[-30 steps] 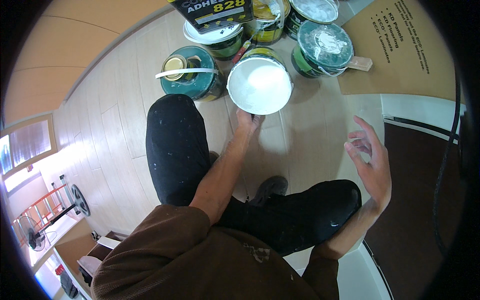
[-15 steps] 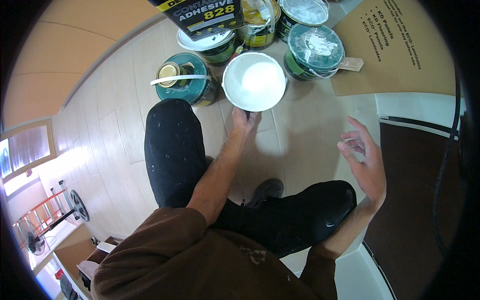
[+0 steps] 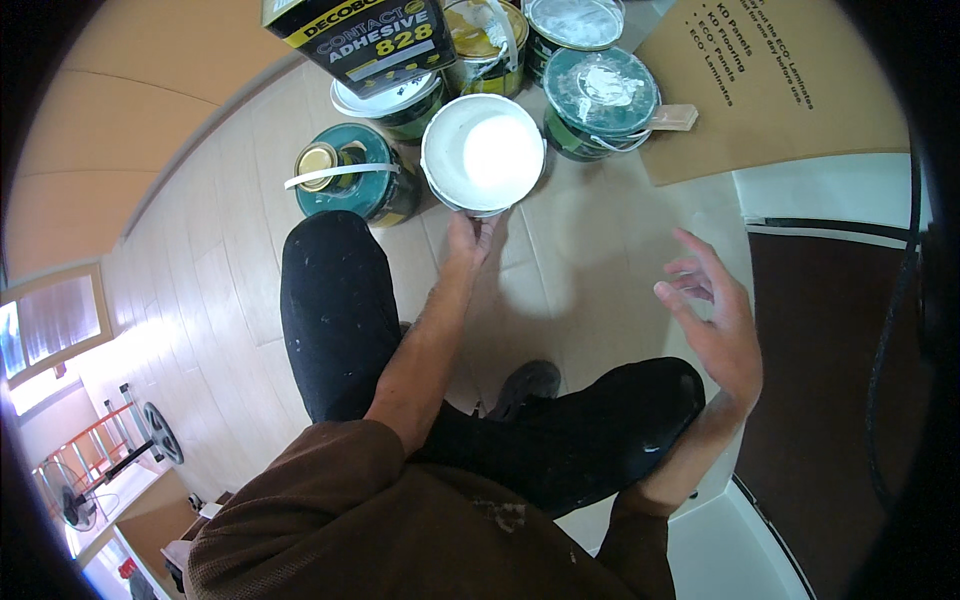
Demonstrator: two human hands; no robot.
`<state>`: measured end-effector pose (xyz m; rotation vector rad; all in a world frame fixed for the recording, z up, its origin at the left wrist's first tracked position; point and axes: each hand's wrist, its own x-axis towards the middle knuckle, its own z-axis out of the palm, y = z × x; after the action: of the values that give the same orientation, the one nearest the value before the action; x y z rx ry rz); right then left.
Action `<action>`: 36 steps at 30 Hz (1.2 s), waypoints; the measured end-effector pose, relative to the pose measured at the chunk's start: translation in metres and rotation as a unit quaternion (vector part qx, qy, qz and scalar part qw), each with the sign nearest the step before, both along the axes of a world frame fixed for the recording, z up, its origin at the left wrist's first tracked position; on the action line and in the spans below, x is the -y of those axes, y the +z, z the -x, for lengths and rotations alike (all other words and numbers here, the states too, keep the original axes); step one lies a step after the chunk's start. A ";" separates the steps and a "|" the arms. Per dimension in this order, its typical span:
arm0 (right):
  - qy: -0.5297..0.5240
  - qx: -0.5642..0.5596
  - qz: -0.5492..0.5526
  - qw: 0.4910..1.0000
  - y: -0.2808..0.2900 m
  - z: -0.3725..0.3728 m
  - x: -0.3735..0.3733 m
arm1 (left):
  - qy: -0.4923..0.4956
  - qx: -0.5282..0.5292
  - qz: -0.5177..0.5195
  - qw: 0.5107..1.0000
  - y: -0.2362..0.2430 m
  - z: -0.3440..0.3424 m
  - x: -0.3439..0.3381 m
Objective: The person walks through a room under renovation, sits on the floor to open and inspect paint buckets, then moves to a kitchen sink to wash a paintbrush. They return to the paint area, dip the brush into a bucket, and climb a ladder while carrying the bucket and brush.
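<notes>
A white bucket [image 3: 448, 170] stands in front of me, its mouth facing up and its inside pale and bright. Against its near side is my left hand [image 3: 472, 238], with the fingers closed there and partly hidden beneath the rim. My right hand [image 3: 715, 320] hovers above my right knee, its fingers apart and slightly curled, holding nothing. To the bucket's left is a teal-lidded bucket [image 3: 372, 198] with a small gold-lidded can [image 3: 317, 160] on top. Another teal-lidded bucket [image 3: 600, 88] is to its right, a flat wooden piece [image 3: 675, 118] jutting from beside its lid.
Behind the white bucket are a dark rectangular tin [image 3: 365, 45], a white-lidded bucket [image 3: 390, 97], a yellow-smeared pail [image 3: 485, 45] and another white-topped bucket [image 3: 575, 22]. A cardboard sheet [image 3: 790, 110] lies at the far right. A black cable [image 3: 880, 360] hangs along the right edge.
The whole view has shifted slightly, so the buckets appear a little further left. My left hand stays at the white bucket, and my right hand remains raised and open.
</notes>
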<state>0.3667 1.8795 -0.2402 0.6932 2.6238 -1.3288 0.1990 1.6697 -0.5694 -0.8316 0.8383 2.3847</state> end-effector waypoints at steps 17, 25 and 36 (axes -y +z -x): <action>0.020 -0.030 -0.006 0.999 0.001 -0.002 -0.004 | -0.026 -0.078 -0.004 0.997 0.003 0.005 -0.004; 0.017 -0.022 0.004 1.000 -0.001 0.003 -0.005 | -0.017 -0.073 0.017 0.997 -0.008 0.005 -0.004; 0.016 -0.011 -0.004 1.000 0.002 0.007 -0.003 | -0.030 -0.031 0.068 0.997 -0.005 -0.002 0.003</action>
<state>0.3600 1.8824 -0.2384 0.6393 2.6473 -1.3272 0.2011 1.6665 -0.5744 -0.7758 1.0456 2.3330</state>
